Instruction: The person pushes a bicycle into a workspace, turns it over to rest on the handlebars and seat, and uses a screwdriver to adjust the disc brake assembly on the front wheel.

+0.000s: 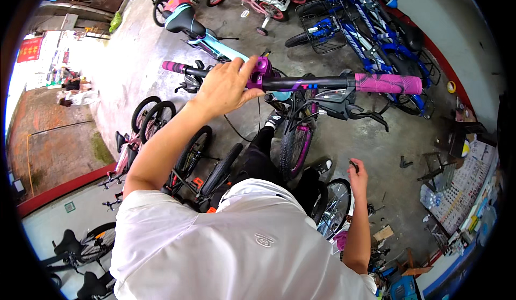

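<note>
We recorded the left hand (226, 88) laid over the black handlebar (301, 83) of a purple-and-black bicycle, fingers curled loosely around the bar just left of the purple stem (262, 68), between the dark pink left grip (174, 67) and the bright pink right grip (388, 83). The right hand (357, 174) hung low beside the front wheel (294, 147), fingers pinched on a small dark tool (353, 165) whose kind we could not tell. Blue bicycles (371, 37) stood parked well beyond on the concrete floor (371, 144).
</note>
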{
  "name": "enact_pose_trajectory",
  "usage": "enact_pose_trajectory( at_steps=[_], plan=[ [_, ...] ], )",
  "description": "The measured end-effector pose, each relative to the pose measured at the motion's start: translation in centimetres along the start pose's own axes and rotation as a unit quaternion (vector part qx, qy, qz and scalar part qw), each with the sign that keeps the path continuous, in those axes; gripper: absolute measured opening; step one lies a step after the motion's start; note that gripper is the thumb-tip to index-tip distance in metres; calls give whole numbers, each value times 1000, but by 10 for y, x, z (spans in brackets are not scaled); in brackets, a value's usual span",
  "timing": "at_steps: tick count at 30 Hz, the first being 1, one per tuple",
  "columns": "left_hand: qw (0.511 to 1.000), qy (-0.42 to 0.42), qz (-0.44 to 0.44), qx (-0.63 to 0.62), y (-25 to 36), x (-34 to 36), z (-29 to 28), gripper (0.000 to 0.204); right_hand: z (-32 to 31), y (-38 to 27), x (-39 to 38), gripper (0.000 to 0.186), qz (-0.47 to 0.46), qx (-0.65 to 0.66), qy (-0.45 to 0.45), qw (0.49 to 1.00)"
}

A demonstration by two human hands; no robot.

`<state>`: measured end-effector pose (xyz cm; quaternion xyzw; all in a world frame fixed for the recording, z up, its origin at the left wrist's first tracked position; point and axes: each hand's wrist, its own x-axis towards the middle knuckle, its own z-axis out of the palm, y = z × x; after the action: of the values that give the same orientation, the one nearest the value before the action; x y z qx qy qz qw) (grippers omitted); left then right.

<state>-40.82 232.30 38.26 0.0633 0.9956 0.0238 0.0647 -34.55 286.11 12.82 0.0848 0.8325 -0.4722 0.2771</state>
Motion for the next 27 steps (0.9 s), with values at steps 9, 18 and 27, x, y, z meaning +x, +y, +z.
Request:
enact_pose_trajectory(
  at_steps=[9, 18, 27],
  plan=[
    [990, -105, 42, -79, -34, 28, 32, 106, 76, -110, -29, 30, 71, -132, -181, 972],
    [990, -74, -58, -106, 2, 33, 31, 102, 136, -94, -18, 22, -50, -277, -53, 958],
    [984, -116, -105, 90, 51, 86, -10, 100, 124, -83, 1, 18, -74, -297, 17, 952]
  ],
)
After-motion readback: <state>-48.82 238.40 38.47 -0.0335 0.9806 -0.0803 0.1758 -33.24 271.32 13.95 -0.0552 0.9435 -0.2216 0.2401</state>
